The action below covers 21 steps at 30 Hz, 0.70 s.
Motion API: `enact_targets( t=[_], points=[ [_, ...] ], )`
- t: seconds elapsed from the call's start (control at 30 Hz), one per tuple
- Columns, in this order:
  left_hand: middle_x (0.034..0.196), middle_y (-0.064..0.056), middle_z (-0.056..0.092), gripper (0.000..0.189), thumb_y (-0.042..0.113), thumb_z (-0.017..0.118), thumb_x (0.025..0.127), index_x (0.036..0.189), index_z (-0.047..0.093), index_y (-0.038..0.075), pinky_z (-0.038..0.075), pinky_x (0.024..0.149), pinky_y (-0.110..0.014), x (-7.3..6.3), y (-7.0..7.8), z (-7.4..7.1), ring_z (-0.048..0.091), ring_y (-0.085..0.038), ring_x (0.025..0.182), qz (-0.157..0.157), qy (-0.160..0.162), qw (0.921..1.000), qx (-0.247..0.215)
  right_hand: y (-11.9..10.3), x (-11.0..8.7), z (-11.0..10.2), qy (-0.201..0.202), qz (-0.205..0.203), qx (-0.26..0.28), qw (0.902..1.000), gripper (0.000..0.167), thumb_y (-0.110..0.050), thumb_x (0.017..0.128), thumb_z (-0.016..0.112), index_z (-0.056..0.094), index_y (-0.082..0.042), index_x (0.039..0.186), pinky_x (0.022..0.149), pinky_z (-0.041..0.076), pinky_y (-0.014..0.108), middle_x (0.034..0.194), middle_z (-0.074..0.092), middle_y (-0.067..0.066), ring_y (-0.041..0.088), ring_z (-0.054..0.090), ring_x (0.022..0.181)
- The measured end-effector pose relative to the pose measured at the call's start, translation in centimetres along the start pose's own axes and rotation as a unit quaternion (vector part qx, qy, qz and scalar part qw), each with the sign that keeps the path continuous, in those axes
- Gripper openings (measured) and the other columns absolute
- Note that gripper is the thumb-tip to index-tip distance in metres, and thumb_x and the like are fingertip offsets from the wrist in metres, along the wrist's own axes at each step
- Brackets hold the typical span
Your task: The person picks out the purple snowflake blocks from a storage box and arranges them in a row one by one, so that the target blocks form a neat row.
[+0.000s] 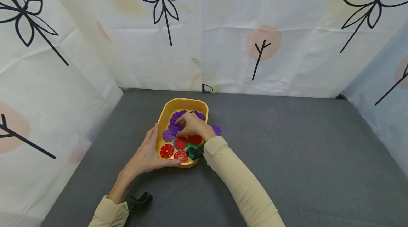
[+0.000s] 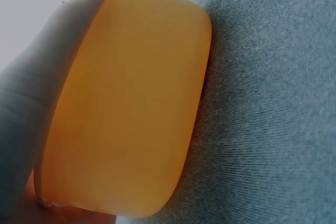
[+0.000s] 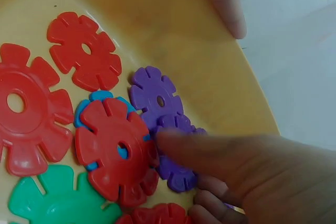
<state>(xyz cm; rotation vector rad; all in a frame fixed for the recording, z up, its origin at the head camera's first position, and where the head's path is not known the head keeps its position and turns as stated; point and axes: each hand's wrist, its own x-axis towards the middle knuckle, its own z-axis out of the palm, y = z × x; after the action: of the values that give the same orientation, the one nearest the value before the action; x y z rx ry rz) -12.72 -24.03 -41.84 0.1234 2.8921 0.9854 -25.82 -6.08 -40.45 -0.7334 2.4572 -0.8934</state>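
A yellow plastic bin [image 1: 183,102] holds flower-shaped notched discs. My left hand [image 1: 145,154] grips the bin's near left corner, its thumb along the near rim and its fingers up the left side. In the left wrist view that thumb [image 2: 50,51] lies against the bin's orange-looking wall [image 2: 131,98]. My right hand [image 1: 192,126] reaches inside over the purple discs [image 1: 169,135]. Thumb and curled fingers pinch a purple disc [image 3: 181,174], partly hidden behind the blurred thumb. Close by are a red disc [image 3: 107,145] over a blue one [image 3: 100,97], and a green disc [image 3: 58,198].
One purple disc [image 1: 216,130] lies outside the bin, just right of my wrist. The bin stands on a grey cloth-covered table [image 1: 287,149]. White patterned curtains [image 1: 229,14] close off its back and sides.
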Motion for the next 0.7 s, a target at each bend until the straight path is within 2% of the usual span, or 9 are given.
enact_targets(
  t=[0.2,0.4,0.7],
  points=[
    [0.165,-0.022,0.016,0.144,0.065,0.085,0.069,0.164,-0.005,0.006,0.045,0.111,-0.062,0.06,0.06,0.00,0.040,-0.045,0.143,-0.003,-0.002,1.0000,-0.001,-0.13,-0.10,0.24,0.014,0.013,-0.010,0.9998,0.049,-0.023,0.086,0.083,0.070,-0.009,0.132,0.114,0.048,0.043,0.134,0.069,0.014,0.029,0.057,0.132],
    [0.165,-0.022,0.016,0.144,0.066,0.085,0.069,0.164,-0.005,0.006,0.045,0.111,-0.062,0.02,0.09,-0.02,0.039,-0.045,0.144,-0.002,-0.003,1.0000,0.000,-0.24,-0.15,0.31,0.010,0.013,-0.017,0.9997,0.048,-0.022,0.087,0.083,0.069,-0.010,0.132,0.109,0.053,0.042,0.130,0.069,0.014,0.027,0.062,0.124],
    [0.165,-0.023,0.016,0.144,0.065,0.085,0.069,0.164,-0.006,0.006,0.045,0.111,-0.063,-0.06,-0.01,-0.02,0.039,-0.045,0.144,0.001,-0.004,1.0000,-0.001,-0.20,-0.09,0.47,-0.005,-0.006,-0.032,0.9995,0.050,-0.019,0.090,0.079,0.065,-0.011,0.138,0.113,0.050,0.041,0.142,0.064,0.014,0.030,0.059,0.134]
  ],
)
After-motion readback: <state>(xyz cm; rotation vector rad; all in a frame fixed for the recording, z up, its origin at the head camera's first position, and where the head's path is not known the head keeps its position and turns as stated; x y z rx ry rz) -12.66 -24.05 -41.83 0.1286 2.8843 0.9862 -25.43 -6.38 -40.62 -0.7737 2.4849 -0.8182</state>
